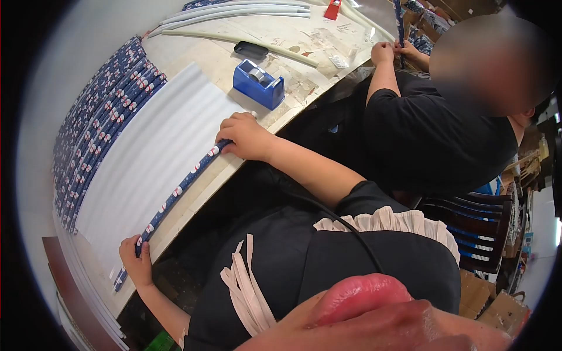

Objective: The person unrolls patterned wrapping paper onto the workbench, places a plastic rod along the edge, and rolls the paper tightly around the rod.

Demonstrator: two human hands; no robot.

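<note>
Farthest left, at 10 o'clock, lies one stack of navy printed rolls (108, 117), packed too tightly to count. At 8 o'clock is the left hand (136, 266), thumb and fingers pinching the lower part of one patterned roll (177, 192). The roll's tip extends a little past that hand. One white sheet (152, 134) spreads between stack and roll on the worktop (196, 52).

The roll lies at 9 o'clock, along the near edge of the sheet. It is straight, its long axis slanting from 7 o'clock up to 1 o'clock.

Near 11:30 are at least three pale rods (234, 10), lying nearly level. At 11 o'clock the right hand (243, 133) curls its fingers over the roll's upper end, gripping it. Beyond it sit one black object (250, 48) and one blue tape dispenser (266, 90), then one red dispenser (332, 10) at 12:30.

At 1 o'clock one co-worker's two hands (383, 52) hold one nearly upright printed stick (400, 29). One dark slatted chair (468, 222) stands between 3 and 4 o'clock.
</note>
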